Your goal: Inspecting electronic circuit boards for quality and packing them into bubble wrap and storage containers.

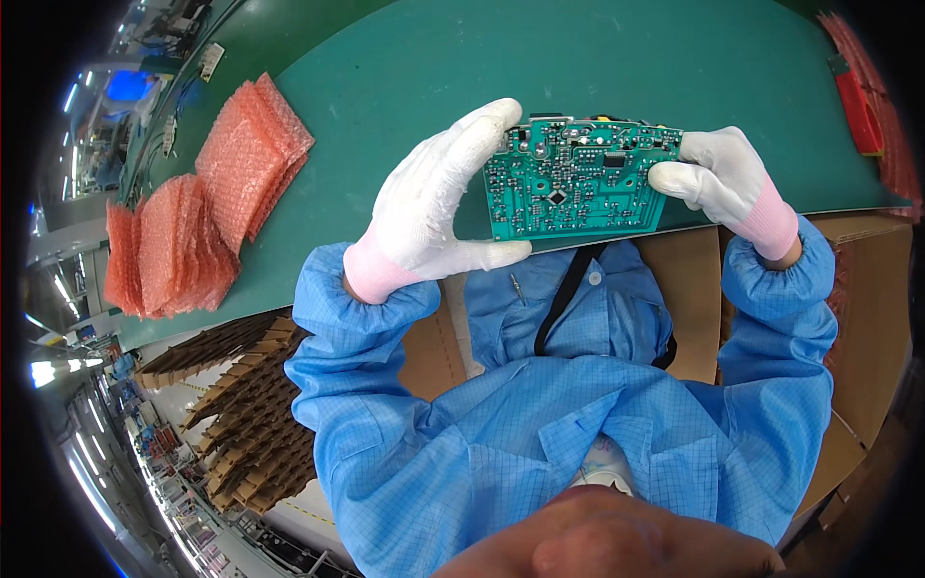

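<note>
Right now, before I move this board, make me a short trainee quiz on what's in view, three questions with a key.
1. Multiple choice: which edge of the board does the right hand grip?
A) the left
B) the right
C) the lower

2. True or false: there is red bubble wrap to the left of the board.

3. Fill in the blank: the table has a ____ surface.

Key: 1 B; 2 true; 3 green.
</note>
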Motion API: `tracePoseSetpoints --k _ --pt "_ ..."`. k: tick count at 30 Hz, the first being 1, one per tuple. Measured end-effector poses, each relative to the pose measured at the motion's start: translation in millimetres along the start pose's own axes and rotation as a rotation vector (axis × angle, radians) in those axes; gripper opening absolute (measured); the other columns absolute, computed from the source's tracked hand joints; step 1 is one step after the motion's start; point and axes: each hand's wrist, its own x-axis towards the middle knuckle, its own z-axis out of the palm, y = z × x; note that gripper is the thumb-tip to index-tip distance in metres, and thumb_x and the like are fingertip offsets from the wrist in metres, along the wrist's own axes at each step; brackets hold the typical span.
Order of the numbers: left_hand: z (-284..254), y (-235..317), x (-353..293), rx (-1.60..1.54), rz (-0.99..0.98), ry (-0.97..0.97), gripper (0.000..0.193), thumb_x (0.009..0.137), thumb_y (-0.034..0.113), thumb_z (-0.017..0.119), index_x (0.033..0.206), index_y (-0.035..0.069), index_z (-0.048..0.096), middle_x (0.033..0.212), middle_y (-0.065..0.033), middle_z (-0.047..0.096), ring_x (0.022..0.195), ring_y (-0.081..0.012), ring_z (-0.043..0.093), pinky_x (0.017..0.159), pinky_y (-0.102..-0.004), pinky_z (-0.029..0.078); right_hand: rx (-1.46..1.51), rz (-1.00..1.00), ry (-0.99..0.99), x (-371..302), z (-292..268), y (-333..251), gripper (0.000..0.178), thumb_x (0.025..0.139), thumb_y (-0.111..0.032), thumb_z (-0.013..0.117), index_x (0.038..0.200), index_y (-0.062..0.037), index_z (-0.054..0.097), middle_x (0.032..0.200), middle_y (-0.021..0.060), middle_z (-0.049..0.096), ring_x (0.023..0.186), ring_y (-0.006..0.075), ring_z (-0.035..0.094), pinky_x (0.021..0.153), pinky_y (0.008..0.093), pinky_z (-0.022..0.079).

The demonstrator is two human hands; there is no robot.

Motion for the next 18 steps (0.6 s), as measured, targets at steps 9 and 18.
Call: tracePoseSetpoints --k 9,18 --pt "13 -9 19 -1.631 -0.526 -0.095 0.085 0.090 0.054 0.058 0.150 0.004 0.022 0.148 -0.0215 0.035 0.132 -0.0319 0.043 0.106 -0.0436 0.042 -0.055 -0.271 -0.030 -8 6 -12 0.036 0.087 -0.032 0.069 0.073 0.0002 0.062 0.055 0.0107 0.050 0.047 0.0180 0.046 0.047 0.0322 0.038" --pt "20 3 35 -1.665 -0.641 -0.595 0.085 0.077 0.025 0.081 0.142 0.000 0.034 0.129 -0.0180 0.050 0.109 -0.0275 0.062 0.082 -0.0334 0.060 -0.113 -0.403 0.085 -13 4 -26 0.021 0.082 -0.021 0.072 0.087 -0.0005 0.067 0.067 0.0123 0.060 0.057 0.0234 0.059 0.054 0.0330 0.047"
